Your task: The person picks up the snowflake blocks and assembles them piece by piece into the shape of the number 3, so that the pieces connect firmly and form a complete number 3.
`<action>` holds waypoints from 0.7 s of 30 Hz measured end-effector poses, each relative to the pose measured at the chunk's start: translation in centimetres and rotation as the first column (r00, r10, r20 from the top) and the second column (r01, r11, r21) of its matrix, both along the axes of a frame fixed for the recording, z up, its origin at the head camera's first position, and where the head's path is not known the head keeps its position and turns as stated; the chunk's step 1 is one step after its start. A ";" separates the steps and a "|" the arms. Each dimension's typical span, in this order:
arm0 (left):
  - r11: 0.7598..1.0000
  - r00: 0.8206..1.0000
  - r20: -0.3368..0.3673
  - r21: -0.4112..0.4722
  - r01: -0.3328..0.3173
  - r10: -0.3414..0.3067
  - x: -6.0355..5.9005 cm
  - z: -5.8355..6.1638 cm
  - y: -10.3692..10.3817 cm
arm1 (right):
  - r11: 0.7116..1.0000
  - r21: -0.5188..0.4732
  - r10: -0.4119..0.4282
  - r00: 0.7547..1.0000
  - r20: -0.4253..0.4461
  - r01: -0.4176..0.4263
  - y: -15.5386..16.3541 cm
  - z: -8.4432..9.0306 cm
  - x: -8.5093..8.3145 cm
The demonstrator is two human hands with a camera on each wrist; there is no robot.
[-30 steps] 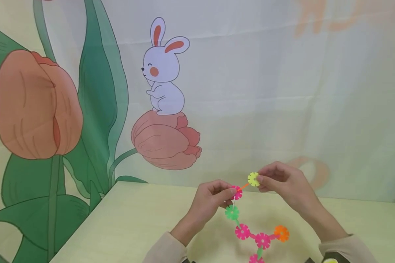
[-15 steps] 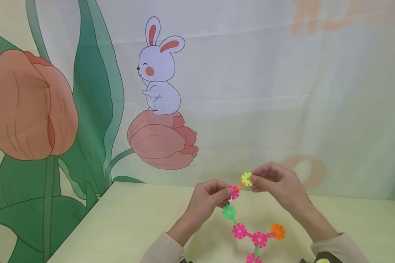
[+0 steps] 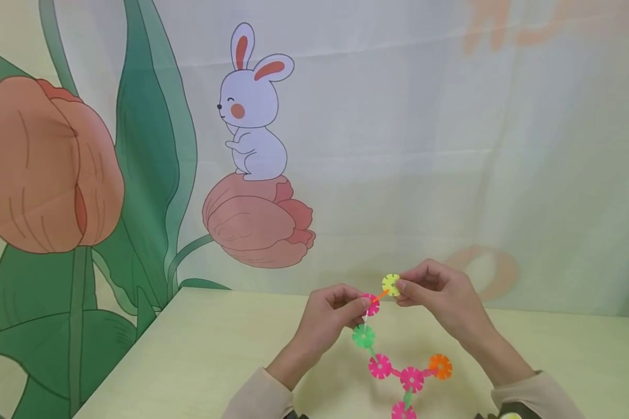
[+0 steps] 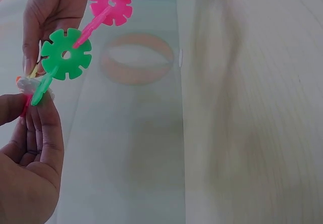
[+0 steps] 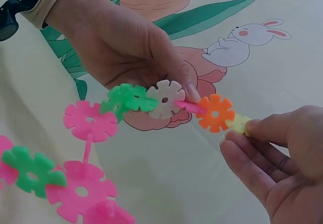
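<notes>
A chain of notched plastic snowflake discs hangs between both hands above the table. My left hand [image 3: 329, 317] pinches a pink disc [image 3: 371, 305] near the chain's upper end. Between thumb and fingers, my right hand [image 3: 442, 294] pinches the yellow disc [image 3: 391, 284] at the very end. An orange disc [image 5: 215, 113] links the pink and yellow ones. On the other side of the pink disc come a white disc [image 5: 166, 99] and green discs [image 3: 364, 336]. Lower down, pink discs [image 3: 412, 379] branch to another orange disc [image 3: 440, 366] and a green one [image 5: 33, 172].
A pale wood-grain table [image 3: 204, 349] lies under the hands. Behind it hangs a cloth backdrop [image 3: 398, 145] printed with tulips and a white rabbit. Dark bands with a yellow spot [image 3: 511, 416] sit at the sleeves.
The head view has turned slightly, so hands and chain appear a little further left. Both hands keep the same hold, and the yellow disc stays joined to the orange one.
</notes>
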State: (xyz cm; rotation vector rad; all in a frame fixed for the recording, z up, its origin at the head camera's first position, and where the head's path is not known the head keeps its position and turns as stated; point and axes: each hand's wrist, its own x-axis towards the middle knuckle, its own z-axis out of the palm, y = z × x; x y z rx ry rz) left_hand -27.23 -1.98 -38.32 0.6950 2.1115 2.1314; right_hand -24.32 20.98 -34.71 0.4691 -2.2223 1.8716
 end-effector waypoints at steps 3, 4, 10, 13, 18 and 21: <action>1.000 1.000 0.000 0.000 0.001 -0.001 0.0 0.0 0.0 | 1.000 -0.012 0.007 1.000 -0.007 -0.007 -0.1 -0.2 0.0; 1.000 1.000 -0.002 0.001 0.002 -0.002 0.0 -0.1 0.0 | 1.000 -0.018 0.010 1.000 -0.008 -0.011 -0.2 -0.3 0.0; 1.000 1.000 0.008 -0.002 -0.007 0.007 0.1 0.0 0.0 | 0.999 -0.029 0.017 1.000 -0.011 -0.017 -0.4 -0.5 -0.1; 1.000 1.000 0.019 -0.008 -0.010 0.011 0.0 -0.1 0.0 | 1.000 -0.020 0.016 1.000 -0.006 -0.016 -0.3 -0.5 -0.1; 1.000 0.999 0.036 -0.001 0.009 -0.009 -0.1 -0.1 -0.1 | 1.000 0.015 0.022 1.000 -0.002 -0.022 -0.2 -0.5 -0.2; 1.000 0.999 0.040 0.006 0.022 -0.022 -0.1 -0.1 -0.1 | 0.998 0.060 0.035 0.999 0.005 -0.035 -0.4 -0.7 -0.2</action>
